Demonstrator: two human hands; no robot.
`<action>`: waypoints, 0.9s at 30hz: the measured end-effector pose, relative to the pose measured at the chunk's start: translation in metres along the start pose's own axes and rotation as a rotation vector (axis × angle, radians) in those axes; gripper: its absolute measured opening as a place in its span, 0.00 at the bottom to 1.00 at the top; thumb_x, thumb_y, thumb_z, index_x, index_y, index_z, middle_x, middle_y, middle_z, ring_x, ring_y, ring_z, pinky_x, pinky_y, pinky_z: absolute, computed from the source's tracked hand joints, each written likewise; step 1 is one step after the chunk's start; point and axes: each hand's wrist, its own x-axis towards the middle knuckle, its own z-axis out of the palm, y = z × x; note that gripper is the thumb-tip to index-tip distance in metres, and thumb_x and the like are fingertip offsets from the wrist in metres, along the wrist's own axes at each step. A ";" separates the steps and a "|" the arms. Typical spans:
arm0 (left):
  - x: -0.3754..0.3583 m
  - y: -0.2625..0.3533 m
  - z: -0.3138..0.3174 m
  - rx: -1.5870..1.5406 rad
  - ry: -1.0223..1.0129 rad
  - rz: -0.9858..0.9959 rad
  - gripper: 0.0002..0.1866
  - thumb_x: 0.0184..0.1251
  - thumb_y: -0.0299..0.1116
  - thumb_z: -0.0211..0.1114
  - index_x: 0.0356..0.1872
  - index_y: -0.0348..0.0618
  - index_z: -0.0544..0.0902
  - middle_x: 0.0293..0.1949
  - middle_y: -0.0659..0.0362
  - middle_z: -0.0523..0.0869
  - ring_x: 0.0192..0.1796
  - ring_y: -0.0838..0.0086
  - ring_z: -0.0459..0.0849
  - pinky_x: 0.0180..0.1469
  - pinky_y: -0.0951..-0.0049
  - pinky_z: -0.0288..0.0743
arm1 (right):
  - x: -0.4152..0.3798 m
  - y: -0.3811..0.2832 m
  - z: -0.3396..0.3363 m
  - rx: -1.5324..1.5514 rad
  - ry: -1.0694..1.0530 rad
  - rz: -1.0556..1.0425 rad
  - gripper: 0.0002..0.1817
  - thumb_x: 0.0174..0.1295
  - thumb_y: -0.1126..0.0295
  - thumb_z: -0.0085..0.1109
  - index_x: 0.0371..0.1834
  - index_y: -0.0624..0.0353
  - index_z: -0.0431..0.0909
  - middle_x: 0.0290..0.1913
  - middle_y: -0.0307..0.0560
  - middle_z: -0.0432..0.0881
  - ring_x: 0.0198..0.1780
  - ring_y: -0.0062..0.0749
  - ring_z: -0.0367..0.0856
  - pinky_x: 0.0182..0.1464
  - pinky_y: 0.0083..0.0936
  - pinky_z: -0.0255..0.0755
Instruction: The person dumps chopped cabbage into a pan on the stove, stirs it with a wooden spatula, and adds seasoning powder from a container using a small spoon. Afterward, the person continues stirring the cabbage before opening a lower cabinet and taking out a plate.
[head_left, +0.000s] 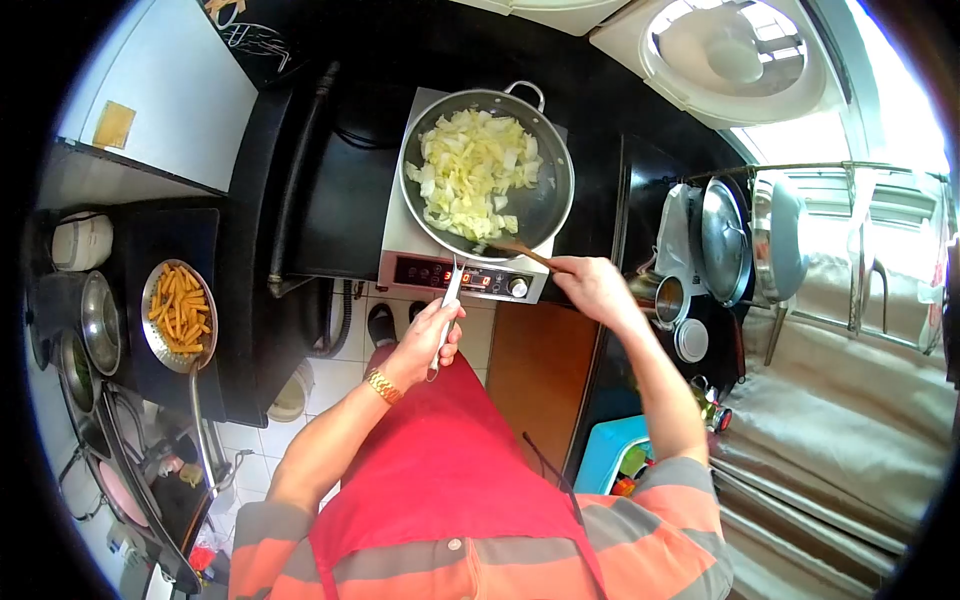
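Pan point(546, 190): smooth metal. Spatula point(519, 247): matt wood. Surface point(345, 225): glossy black. Apron point(440, 450): matt red cloth. Bin point(601, 452): smooth plastic.

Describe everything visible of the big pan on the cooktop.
The pan is round and upright, with a dark grey interior, metallic rim, far-side loop handle and long metallic handle gripped by the left hand. It sits on the electric cooktop, holding chopped pale cabbage; its right interior shows bare. The right hand's wooden utensil crosses the near rim.
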 end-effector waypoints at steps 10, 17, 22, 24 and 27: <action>-0.002 -0.002 0.002 0.054 0.024 0.035 0.15 0.88 0.49 0.57 0.49 0.48 0.75 0.26 0.66 0.73 0.19 0.85 0.68 0.19 0.78 0.64 | 0.079 -0.008 0.016 0.197 0.396 0.057 0.18 0.72 0.64 0.60 0.61 0.56 0.89 0.51 0.66 0.90 0.55 0.62 0.89 0.60 0.48 0.82; -0.002 -0.002 0.003 0.062 0.047 0.028 0.15 0.88 0.49 0.56 0.48 0.47 0.75 0.26 0.66 0.74 0.19 0.85 0.68 0.19 0.79 0.64 | 0.127 0.003 0.051 0.089 0.465 0.073 0.19 0.75 0.64 0.55 0.64 0.52 0.87 0.49 0.66 0.89 0.53 0.66 0.88 0.57 0.56 0.80; -0.001 -0.001 0.002 0.064 0.027 0.036 0.14 0.89 0.48 0.56 0.49 0.48 0.74 0.25 0.67 0.74 0.18 0.85 0.68 0.19 0.79 0.64 | 0.077 0.026 0.041 0.030 0.304 0.034 0.19 0.73 0.63 0.58 0.63 0.48 0.88 0.50 0.61 0.90 0.52 0.63 0.89 0.57 0.54 0.82; 0.001 -0.002 0.000 0.051 0.020 0.030 0.14 0.89 0.48 0.56 0.49 0.48 0.75 0.25 0.66 0.74 0.18 0.84 0.68 0.18 0.78 0.63 | 0.046 0.023 -0.005 -0.138 0.220 0.041 0.18 0.72 0.63 0.61 0.62 0.46 0.89 0.49 0.56 0.91 0.50 0.57 0.90 0.55 0.50 0.84; 0.000 -0.002 0.000 0.033 0.016 0.009 0.13 0.89 0.47 0.57 0.50 0.48 0.75 0.25 0.66 0.74 0.18 0.84 0.68 0.18 0.78 0.63 | 0.017 0.025 -0.058 -0.439 0.200 0.033 0.18 0.69 0.64 0.65 0.61 0.42 0.90 0.43 0.50 0.91 0.45 0.50 0.92 0.50 0.47 0.86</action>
